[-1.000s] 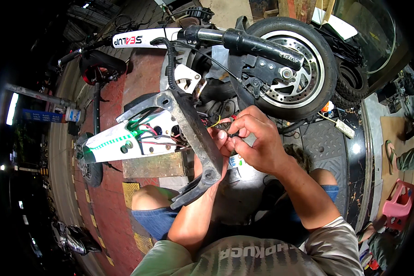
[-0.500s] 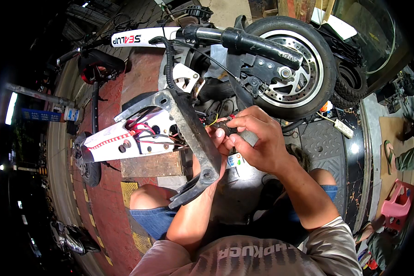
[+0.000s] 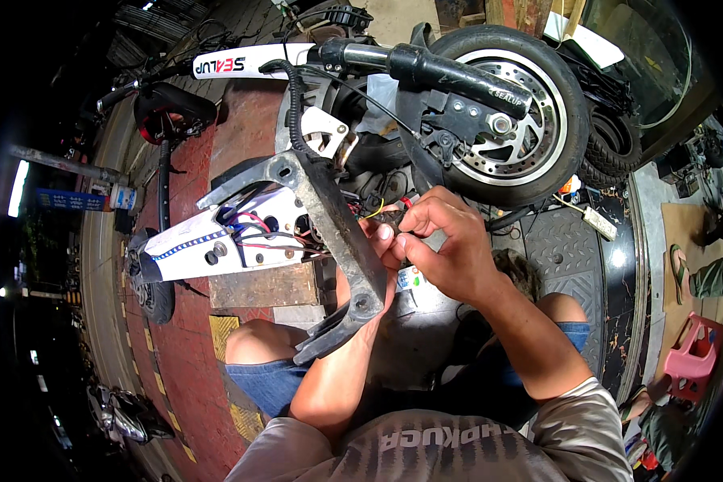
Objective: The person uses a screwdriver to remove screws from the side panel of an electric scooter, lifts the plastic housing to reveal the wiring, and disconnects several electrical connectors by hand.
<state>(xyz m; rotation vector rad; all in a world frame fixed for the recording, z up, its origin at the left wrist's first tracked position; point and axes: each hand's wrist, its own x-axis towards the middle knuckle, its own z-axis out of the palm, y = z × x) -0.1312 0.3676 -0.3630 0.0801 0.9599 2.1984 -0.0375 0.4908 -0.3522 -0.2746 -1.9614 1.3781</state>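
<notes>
My left hand (image 3: 386, 243) reaches up behind a worn grey metal bracket (image 3: 341, 233), thumb and fingers closed on a small dark part with wires. A yellow wire (image 3: 373, 212) runs to that part. Right against it, my right hand (image 3: 458, 249) is closed in a pinch, with a bit of red by its index finger. What its fingertips grip is too small to make out. Beyond the bracket lies the white body (image 3: 189, 261) of a scooter, with red and dark wires coming out and a strip lit blue along its side.
A wooden block (image 3: 265, 287) sits under the white body. Ahead lies a folded white and black scooter frame (image 3: 253, 63) with a large wheel (image 3: 566, 120) and disc brake. A white power strip (image 3: 600, 224) lies at right. Further right stand a pink stool (image 3: 695, 353) and another person's sandalled foot (image 3: 680, 273).
The light strip on the white body has turned from red to blue. My right hand's fingers have curled in slightly and shifted a little; my left hand holds its place.
</notes>
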